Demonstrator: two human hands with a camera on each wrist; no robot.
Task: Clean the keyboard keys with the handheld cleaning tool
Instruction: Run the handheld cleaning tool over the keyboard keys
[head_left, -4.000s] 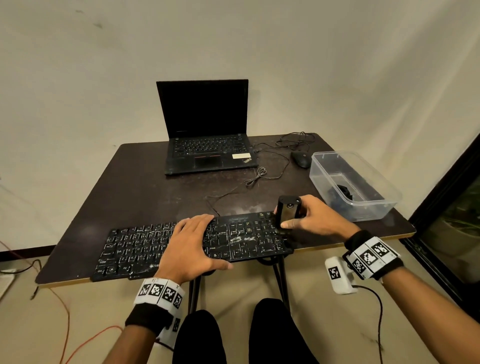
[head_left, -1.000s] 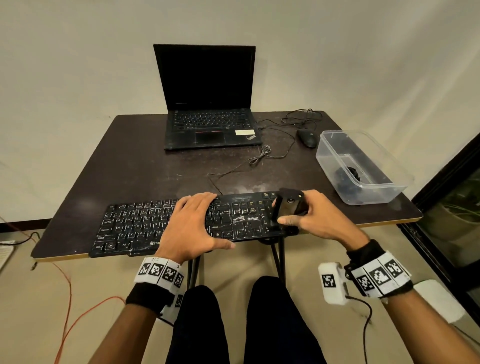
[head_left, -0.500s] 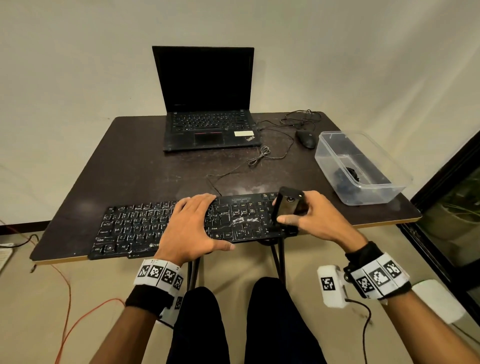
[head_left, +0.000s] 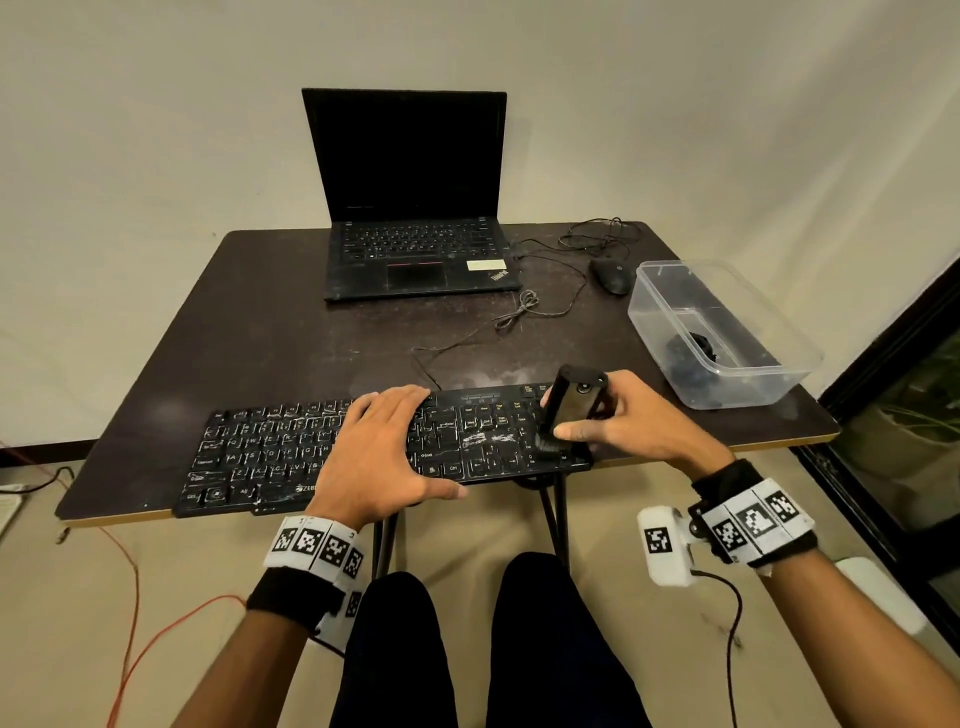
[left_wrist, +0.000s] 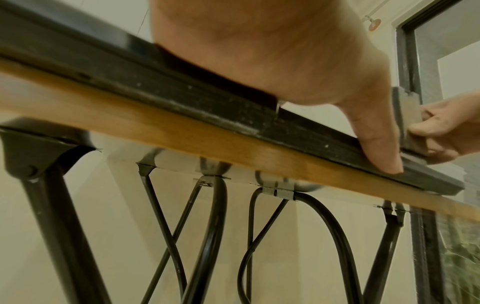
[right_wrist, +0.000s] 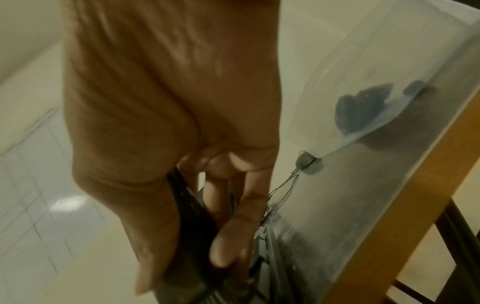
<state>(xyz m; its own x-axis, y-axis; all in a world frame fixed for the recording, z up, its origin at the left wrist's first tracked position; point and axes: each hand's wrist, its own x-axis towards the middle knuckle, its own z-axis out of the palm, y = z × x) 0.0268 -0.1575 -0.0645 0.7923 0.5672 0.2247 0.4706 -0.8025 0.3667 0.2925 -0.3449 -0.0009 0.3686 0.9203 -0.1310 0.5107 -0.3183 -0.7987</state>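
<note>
Head view, right hand (head_left: 631, 421) fingers (head_left: 574, 431) round cleaning tool (head_left: 570, 410), on keyboard (head_left: 249, 457) R end

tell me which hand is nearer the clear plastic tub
Right. The right hand, holding the cleaning tool, is just beside the tub; the left hand lies mid-keyboard, farther away.

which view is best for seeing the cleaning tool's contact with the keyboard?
Head view: the cleaning tool stands on the keyboard's right end, gripped by the right hand. Left wrist shows it side-on at the frame edge, partly behind the left hand's thumb. Right wrist shows only a blurred dark body between fingers.
</note>
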